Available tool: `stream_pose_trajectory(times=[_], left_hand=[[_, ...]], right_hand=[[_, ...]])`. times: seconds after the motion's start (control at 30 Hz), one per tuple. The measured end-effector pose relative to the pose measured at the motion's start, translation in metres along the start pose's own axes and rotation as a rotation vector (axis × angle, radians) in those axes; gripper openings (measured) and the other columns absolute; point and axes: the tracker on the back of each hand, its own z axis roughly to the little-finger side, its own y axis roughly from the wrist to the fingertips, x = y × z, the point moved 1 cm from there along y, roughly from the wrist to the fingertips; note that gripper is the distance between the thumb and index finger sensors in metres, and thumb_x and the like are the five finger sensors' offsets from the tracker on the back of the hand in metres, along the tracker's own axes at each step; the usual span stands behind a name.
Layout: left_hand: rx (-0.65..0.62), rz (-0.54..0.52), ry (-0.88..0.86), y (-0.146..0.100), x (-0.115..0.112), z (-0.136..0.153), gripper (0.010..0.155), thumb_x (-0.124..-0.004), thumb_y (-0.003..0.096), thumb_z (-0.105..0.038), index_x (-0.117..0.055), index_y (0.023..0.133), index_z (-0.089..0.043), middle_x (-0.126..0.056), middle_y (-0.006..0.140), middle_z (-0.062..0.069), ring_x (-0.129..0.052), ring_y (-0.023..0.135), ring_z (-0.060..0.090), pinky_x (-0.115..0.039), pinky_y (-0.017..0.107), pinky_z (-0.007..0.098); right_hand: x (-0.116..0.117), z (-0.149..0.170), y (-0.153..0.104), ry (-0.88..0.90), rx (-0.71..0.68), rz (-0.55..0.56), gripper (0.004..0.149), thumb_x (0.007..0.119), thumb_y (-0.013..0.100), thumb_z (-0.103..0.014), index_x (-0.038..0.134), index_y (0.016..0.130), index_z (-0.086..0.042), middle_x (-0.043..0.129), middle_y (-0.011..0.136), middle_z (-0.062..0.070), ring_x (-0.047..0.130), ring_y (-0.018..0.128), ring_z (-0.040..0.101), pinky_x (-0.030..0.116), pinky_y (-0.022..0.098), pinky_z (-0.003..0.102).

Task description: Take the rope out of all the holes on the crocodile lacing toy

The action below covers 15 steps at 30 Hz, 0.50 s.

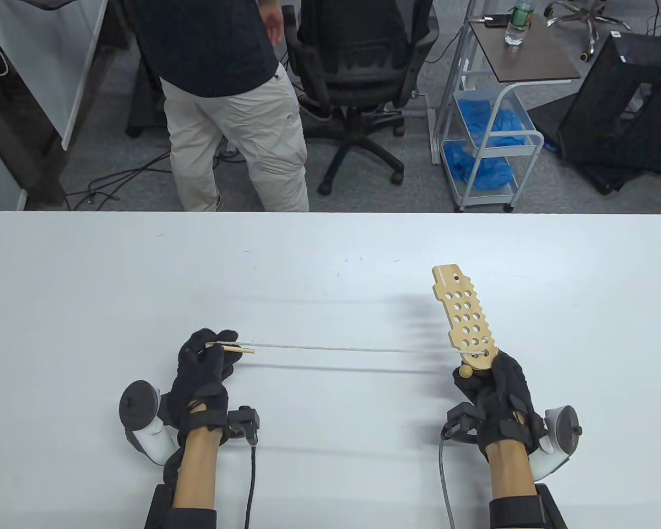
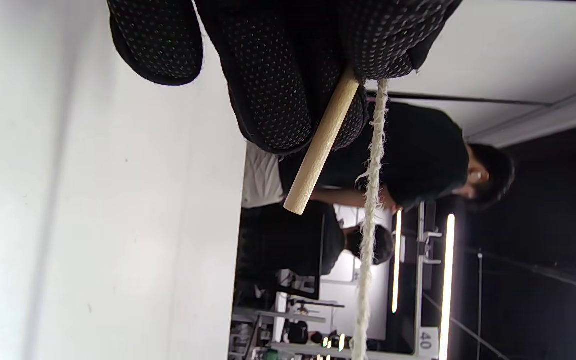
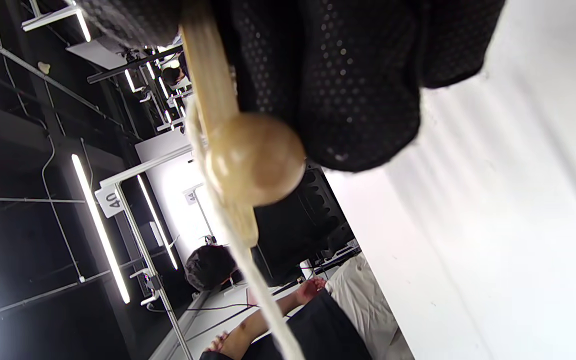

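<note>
Lower right of the table view, our right hand [image 1: 496, 386] grips the crocodile board [image 1: 465, 317]; our left hand [image 1: 206, 363] pinches the wooden needle [image 1: 231, 348], rope [image 1: 352, 349] taut, apparently threading only the lowest hole.

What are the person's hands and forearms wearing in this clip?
Both the left hand and right hand wear black gloves with dotted grip fabric. A white-and-grey tracker sits behind each, a cable trails from each wrist, and dark sleeves cover the lower forearms.
</note>
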Motion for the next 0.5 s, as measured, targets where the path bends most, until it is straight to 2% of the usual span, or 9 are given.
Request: stream_pose_trajectory(times=[0.23, 0.5], left_hand=[[0.059, -0.122, -0.162, -0.002, 0.017, 0.008, 0.047, -0.074, 0.0533, -0.039, -0.062, 0.099, -0.037, -0.095, 0.092, -0.012, -0.099, 0.077, 0.010, -0.076, 0.068, 0.050], [0.081, -0.175, -0.215, -0.002, 0.027, 0.013, 0.047, -0.073, 0.0534, -0.039, -0.061, 0.099, -0.037, -0.094, 0.092, -0.013, -0.099, 0.077, 0.009, -0.076, 0.068, 0.049]], right_hand=[[-0.004, 0.000, 0.001, 0.005, 0.011, 0.016, 0.047, 0.072, 0.048, -0.034, 0.064, 0.085, -0.008, 0.094, 0.063, 0.015, 0.100, 0.046, 0.035, 0.072, 0.052, 0.062], [-0.009, -0.002, 0.001, 0.090, 0.024, 0.031, 0.046, 0.071, 0.048, -0.035, 0.063, 0.086, -0.009, 0.093, 0.065, 0.014, 0.099, 0.048, 0.034, 0.071, 0.053, 0.061]])
